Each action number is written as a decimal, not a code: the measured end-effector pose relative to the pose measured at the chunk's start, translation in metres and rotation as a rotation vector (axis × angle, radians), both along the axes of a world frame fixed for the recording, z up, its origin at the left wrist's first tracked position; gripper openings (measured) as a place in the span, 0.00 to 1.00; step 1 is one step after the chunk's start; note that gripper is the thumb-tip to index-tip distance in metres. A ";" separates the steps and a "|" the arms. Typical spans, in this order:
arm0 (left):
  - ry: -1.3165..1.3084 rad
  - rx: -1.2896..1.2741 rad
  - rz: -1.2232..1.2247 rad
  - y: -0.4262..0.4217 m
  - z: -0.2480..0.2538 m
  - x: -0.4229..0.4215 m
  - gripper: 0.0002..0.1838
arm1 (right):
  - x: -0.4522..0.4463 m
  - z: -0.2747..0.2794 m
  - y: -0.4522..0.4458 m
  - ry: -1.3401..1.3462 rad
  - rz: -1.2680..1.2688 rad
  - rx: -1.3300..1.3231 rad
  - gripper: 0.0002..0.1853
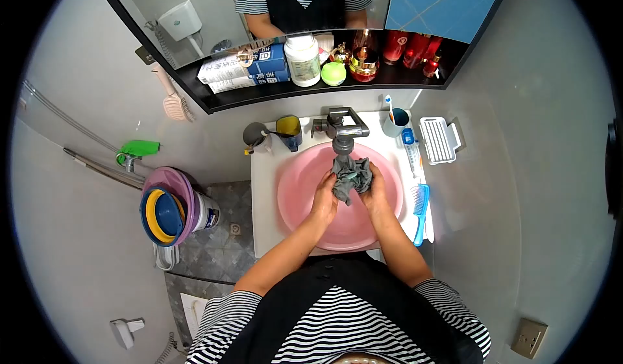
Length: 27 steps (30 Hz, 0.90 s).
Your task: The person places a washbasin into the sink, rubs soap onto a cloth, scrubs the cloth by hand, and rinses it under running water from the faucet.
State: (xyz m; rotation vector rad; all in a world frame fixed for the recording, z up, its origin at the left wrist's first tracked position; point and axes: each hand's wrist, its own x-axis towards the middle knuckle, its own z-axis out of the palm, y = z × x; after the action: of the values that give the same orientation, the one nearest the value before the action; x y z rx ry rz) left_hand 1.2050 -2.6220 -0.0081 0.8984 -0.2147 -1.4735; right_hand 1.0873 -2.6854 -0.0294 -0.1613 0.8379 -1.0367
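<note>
A crumpled grey cloth (351, 181) is bunched up between my two hands, just below the faucet's dark spout. My left hand (326, 197) grips its left side, and my right hand (374, 190) holds the right side with the fingers curled round it. A small pale green patch shows in the middle of the cloth. Beneath both hands sits a pink basin (292, 202), set on the white sink counter. The grey faucet (342, 130) stands at the basin's far edge. Whether water is running cannot be made out.
Cups (289, 128) stand left of the faucet; a toothbrush cup (395, 124) and blue comb (421, 208) lie to its right. A mirror shelf (259, 91) with bottles and boxes overhangs the back. Stacked basins (161, 216) are at the left.
</note>
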 end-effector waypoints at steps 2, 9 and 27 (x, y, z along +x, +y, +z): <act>0.037 0.010 0.004 -0.003 -0.006 0.009 0.15 | -0.002 0.006 0.003 -0.087 -0.015 -0.021 0.16; 0.349 0.056 0.111 -0.020 -0.028 0.019 0.13 | 0.021 0.031 0.040 -0.030 0.088 -0.033 0.16; -0.259 0.142 -0.060 -0.017 -0.015 -0.003 0.24 | 0.057 0.026 0.053 0.115 0.120 -0.108 0.21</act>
State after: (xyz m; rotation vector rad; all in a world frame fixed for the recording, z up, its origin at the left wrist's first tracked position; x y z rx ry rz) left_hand 1.2021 -2.6391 -0.0235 1.2082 -0.3336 -1.4389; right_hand 1.1445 -2.6323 -0.0029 -0.3617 0.8651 -0.9670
